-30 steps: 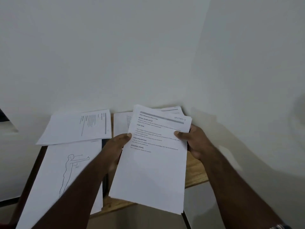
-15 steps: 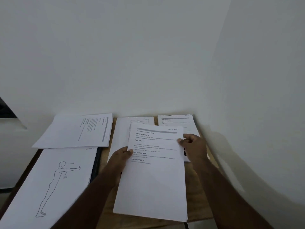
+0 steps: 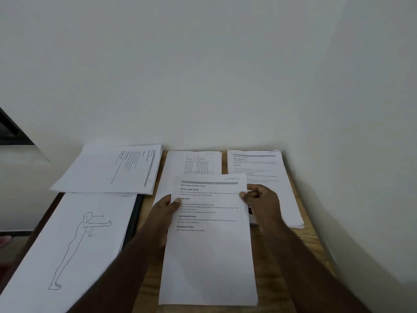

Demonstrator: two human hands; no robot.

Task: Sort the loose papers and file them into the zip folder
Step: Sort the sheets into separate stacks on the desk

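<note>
A printed text sheet (image 3: 209, 256) with a grey header bar is held upright above the wooden table (image 3: 291, 240). My left hand (image 3: 165, 213) grips its left edge and my right hand (image 3: 261, 203) pinches its right edge. Behind it lies a sheet with a table (image 3: 194, 162). A text pile (image 3: 266, 175) sits at the back right. A sideways text pile (image 3: 112, 170) lies at the back left. A sheet with a drawn standing figure (image 3: 74, 240) covers a dark folder (image 3: 133, 220), of which only the right edge shows.
White walls (image 3: 203, 75) close the table in at the back and on the right. A dark window corner (image 3: 9, 129) shows at the far left. The figure sheet overhangs the table's left edge.
The held sheet has turned from tilted to straight and sits lower over the table. The view has dropped, so the back right pile and table sheet now show fully.
</note>
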